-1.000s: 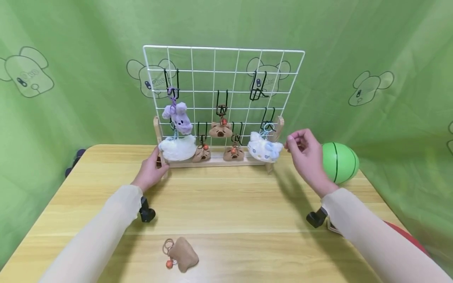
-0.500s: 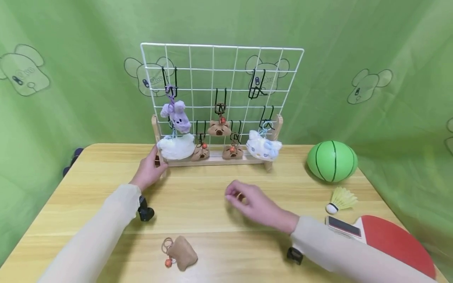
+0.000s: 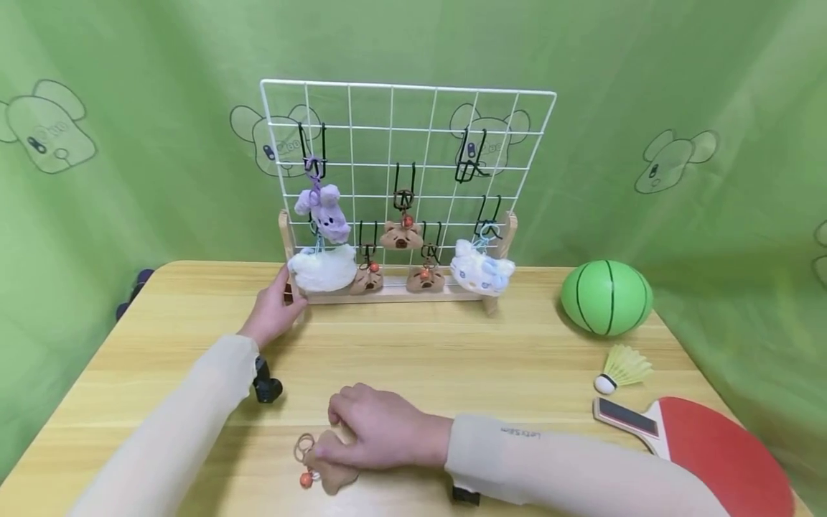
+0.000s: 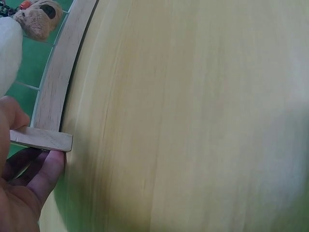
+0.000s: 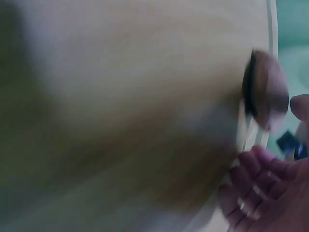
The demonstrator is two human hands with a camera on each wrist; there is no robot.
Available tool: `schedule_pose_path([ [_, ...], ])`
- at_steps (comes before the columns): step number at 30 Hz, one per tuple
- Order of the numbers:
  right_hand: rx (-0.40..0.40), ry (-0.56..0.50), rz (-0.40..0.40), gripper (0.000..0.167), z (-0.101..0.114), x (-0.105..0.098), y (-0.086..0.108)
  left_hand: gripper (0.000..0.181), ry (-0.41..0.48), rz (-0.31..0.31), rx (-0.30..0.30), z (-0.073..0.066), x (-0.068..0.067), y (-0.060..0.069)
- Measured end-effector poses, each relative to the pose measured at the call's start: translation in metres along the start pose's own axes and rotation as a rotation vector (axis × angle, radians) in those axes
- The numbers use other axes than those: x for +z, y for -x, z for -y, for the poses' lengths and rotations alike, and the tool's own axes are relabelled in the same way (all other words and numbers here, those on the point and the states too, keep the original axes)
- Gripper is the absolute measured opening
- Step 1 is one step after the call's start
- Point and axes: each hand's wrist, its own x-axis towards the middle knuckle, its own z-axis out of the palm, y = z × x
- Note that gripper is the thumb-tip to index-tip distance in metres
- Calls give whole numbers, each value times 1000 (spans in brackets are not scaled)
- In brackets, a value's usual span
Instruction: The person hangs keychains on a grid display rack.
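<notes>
A white wire grid rack stands in wooden legs at the back of the table. My left hand grips the foot of its left wooden leg, thumb on one side and fingers on the other. At the front, a brown plush keychain with a metal ring and an orange bead lies on the table. My right hand is over it, the thumb across its top in the head view. In the blurred right wrist view the plush keychain sits beyond the parted thumb and relaxed fingers.
On the rack's black hooks hang a purple plush, a white plush, several brown plush heads and a white-blue cat plush. A green ball, a shuttlecock and a red paddle lie at the right.
My right hand has come from beside the rack's right end, across the table, down to the brown plush keychain at the front. The left hand stays on the rack's leg.
</notes>
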Motion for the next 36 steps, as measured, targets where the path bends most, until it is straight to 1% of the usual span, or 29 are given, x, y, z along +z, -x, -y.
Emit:
schedule_pose_path([
  [2, 16, 67, 9, 52, 9, 3, -3, 80, -2, -1, -3, -1, -2, 1],
  [5, 50, 154, 52, 60, 21, 4, -7, 80, -8, -5, -8, -1, -3, 3],
  [8, 100, 192, 92, 67, 30, 5, -10, 80, -7, -3, -16, -2, -3, 4],
  [12, 146, 171, 119, 67, 39, 5, -14, 80, -4, 2, -23, -4, -2, 5],
  [16, 152, 146, 116, 61, 43, 5, -19, 80, -3, -1, -25, -3, -2, 5],
  [22, 152, 181, 112, 39, 44, 6, -24, 79, -4, 6, -22, 0, -2, 3],
  [25, 146, 168, 122, 29, 43, 4, -23, 79, 0, 12, -19, -1, -1, 2],
  [30, 130, 117, 127, 20, 41, 3, -22, 79, 1, 10, -13, -1, 0, 1],
  [36, 86, 55, 138, 27, 38, 6, -25, 80, 1, 14, -6, -2, 0, 1],
])
